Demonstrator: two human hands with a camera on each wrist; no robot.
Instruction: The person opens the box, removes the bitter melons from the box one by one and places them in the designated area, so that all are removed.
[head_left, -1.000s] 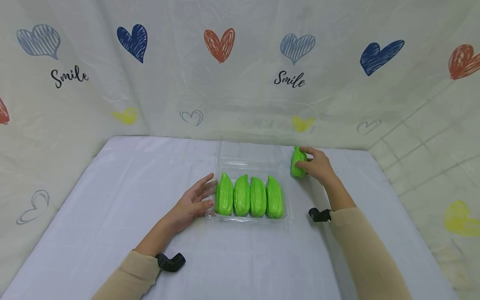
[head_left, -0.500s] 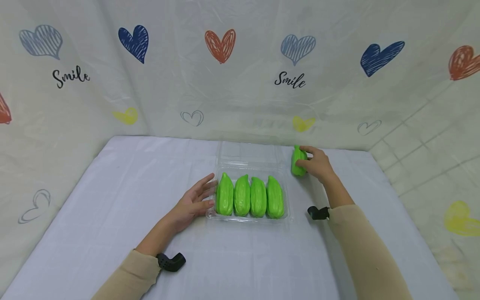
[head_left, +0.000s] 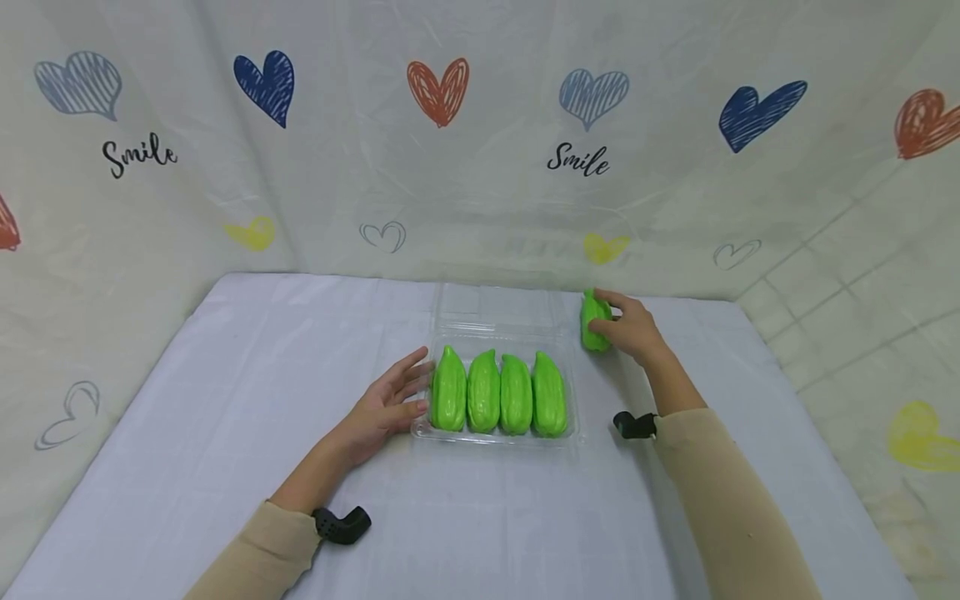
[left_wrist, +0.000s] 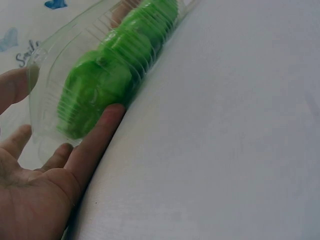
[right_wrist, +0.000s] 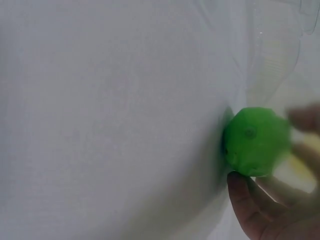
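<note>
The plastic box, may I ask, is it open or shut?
Open: the box has its lid folded back, leaving four green vegetables uncovered.

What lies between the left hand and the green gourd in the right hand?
In the head view, an open clear plastic clamshell box lies between them, with four green gourds side by side inside.

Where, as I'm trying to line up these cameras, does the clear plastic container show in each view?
Head: the clear plastic container is near the middle, with four green vegetables in it.
Left wrist: upper left, slanting, beside the left hand.
Right wrist: a faint part, probably its lid, at upper right.
Shared landmark: the white tablecloth, in all three.
</note>
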